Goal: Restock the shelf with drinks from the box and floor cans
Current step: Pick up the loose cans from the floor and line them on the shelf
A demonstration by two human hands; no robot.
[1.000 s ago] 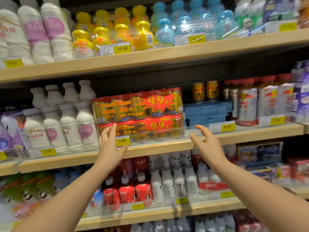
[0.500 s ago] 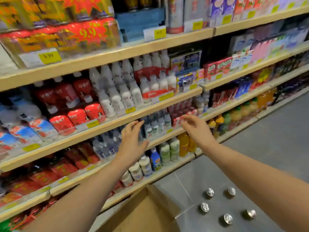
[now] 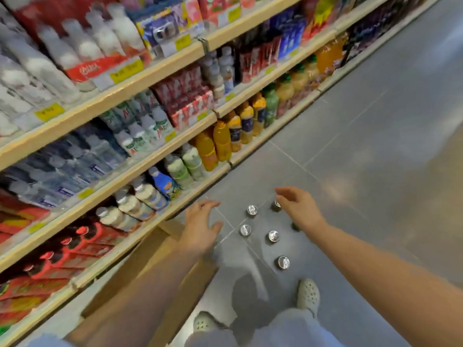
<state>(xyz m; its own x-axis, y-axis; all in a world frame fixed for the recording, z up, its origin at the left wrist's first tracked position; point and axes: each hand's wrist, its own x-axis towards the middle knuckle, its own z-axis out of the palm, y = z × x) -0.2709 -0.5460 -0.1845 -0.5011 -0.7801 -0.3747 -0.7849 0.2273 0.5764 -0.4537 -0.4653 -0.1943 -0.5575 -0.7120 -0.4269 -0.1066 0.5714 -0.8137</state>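
while both hands are held out over the grey tiled floor [image 3: 375,146], nothing is gripped yet. the left hand [image 3: 200,229] is spread, fingers straight, above the edge of the open brown cardboard box [image 3: 160,279] that stands against the foot of the pale wooden shelf unit [image 3: 160,136]; what the box holds cannot be made out. the right hand [image 3: 299,209] is loosely open, its fingers relaxed, over the cluster of small silver-topped drink cans [image 3: 273,236] standing upright on the floor, apart from one another. the far can of the cluster [image 3: 276,205] is partly hidden behind the fingertips, and whether it is touched cannot be told.

several risks can be judged from here. the cans are set close together, so a neighbour could be knocked over and sent rolling along the aisle if one is reached for too fast. the nearest can [image 3: 283,262] stands just ahead of the pale perforated clog [image 3: 308,294] and could be kicked by a careless step. a dented can might result from a drop onto the hard tiles. the view is blurred by motion, so the reach may be misjudged. the lower shelves are packed with bottles, and these could be toppled if a can is forced in where little room is left.
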